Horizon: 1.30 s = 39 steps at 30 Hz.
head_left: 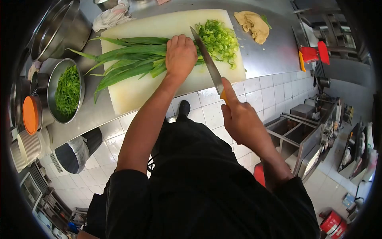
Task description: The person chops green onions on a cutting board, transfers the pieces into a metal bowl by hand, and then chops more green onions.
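Note:
A bunch of long green onions [131, 55] lies across the white cutting board [175, 92], leaves toward the left. My left hand [181, 55] is closed over the bunch near its cut end, knuckles up, pressing it to the board. In my right hand [242, 115] is a kitchen knife [211, 65] with a yellow handle; the index finger stretches along the top of it. The blade stands just right of my left fingers, close to the cut end. Beyond the blade, a pile of sliced green onion [218, 42] covers the board's right end.
A metal bowl of chopped greens [67, 93] stands left of the board, near an orange lid [30, 114] and a large steel pot [65, 34]. A crumpled tan cloth-like piece [254, 26] lies to the right. A white cloth [112, 16] rests behind the board.

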{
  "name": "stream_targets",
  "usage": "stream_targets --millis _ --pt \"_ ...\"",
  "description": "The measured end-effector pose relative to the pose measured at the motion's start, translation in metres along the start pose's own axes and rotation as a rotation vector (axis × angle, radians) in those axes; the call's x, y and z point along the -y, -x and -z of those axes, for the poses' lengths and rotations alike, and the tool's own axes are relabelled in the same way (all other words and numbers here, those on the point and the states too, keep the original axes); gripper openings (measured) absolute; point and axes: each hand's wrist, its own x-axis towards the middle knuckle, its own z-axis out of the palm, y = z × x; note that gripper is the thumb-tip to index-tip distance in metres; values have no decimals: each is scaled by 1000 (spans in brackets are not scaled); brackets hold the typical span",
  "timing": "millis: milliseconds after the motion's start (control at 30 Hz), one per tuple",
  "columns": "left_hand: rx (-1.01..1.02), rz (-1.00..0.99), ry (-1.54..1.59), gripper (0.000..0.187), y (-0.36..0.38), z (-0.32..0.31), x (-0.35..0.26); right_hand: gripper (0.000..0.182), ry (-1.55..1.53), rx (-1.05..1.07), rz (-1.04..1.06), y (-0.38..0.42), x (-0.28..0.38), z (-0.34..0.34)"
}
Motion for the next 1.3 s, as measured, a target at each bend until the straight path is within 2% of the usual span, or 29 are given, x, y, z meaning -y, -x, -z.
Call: stream_targets --millis 100,200,367,467,600,733,833,933,1033,1133,1233,1300 --pt "42 44 22 4 -1 3 -2 68 -41 25 -109 -24 -6 -33" --pt "72 43 25 5 -1 4 -1 68 -102 -181 38 -79 -33 -74" --pt "33 25 8 6 -5 2 1 70 -221 -132 48 -156 -51 -44" --pt "35 7 7 8 -1 1 3 70 -214 -60 26 -152 -52 -24" --pt "24 5 6 9 0 0 1 69 -85 35 -49 -99 -11 15" --pt "18 5 0 8 0 0 0 68 -14 71 -115 -65 11 17" --pt "8 -1 0 8 0 0 0 67 -118 79 -157 -62 15 8" --pt "25 2 4 8 0 1 0 66 -253 245 -327 -52 35 23" --pt "47 17 30 6 -1 4 0 65 -198 176 -223 -24 16 13" --pt "87 43 41 4 -3 7 0 68 -54 51 -16 6 -6 -2" --pt "90 57 49 5 1 5 -3 70 -160 42 -84 -26 -14 -35" --pt "68 52 55 6 -1 5 -1 70 -130 -102 6 -67 -30 -67"
